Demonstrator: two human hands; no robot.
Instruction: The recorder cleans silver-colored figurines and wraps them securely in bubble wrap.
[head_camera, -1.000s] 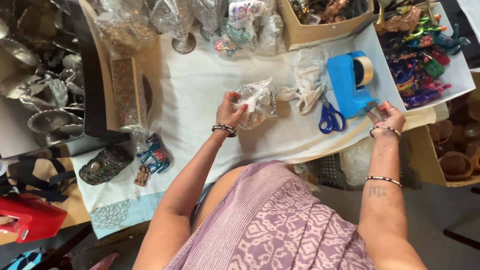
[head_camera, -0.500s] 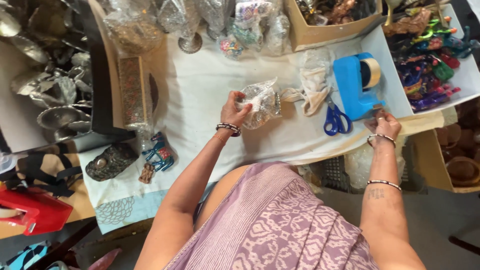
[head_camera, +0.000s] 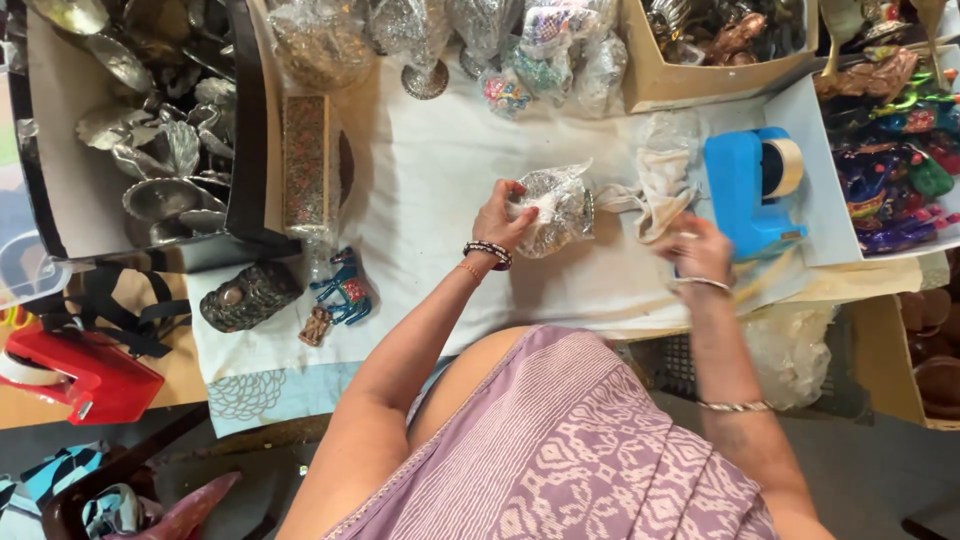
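Note:
My left hand (head_camera: 498, 218) grips a small shiny object wrapped in clear plastic (head_camera: 556, 208) just above the white table cover (head_camera: 430, 170). My right hand (head_camera: 694, 252) is blurred with motion, low over the cover beside a blue tape dispenser (head_camera: 745, 190) and a crumpled white cloth (head_camera: 660, 185). Its fingers are curled, but I cannot make out whether they hold anything. The blue-handled scissors seen earlier are out of sight where this hand now is.
A cardboard box of metal figures (head_camera: 700, 90) and several plastic-wrapped items (head_camera: 500, 40) line the far edge. Colourful trinkets (head_camera: 900, 150) lie right, metal pieces in a box (head_camera: 150, 130) left. A long patterned box (head_camera: 305, 165), blue horse figurine (head_camera: 345, 285) and red tape dispenser (head_camera: 80, 375) sit near.
My right hand has swept left from the tape dispenser's front toward the wrapped object, covering the spot where the scissors lay. My left hand keeps its hold on the wrapped object.

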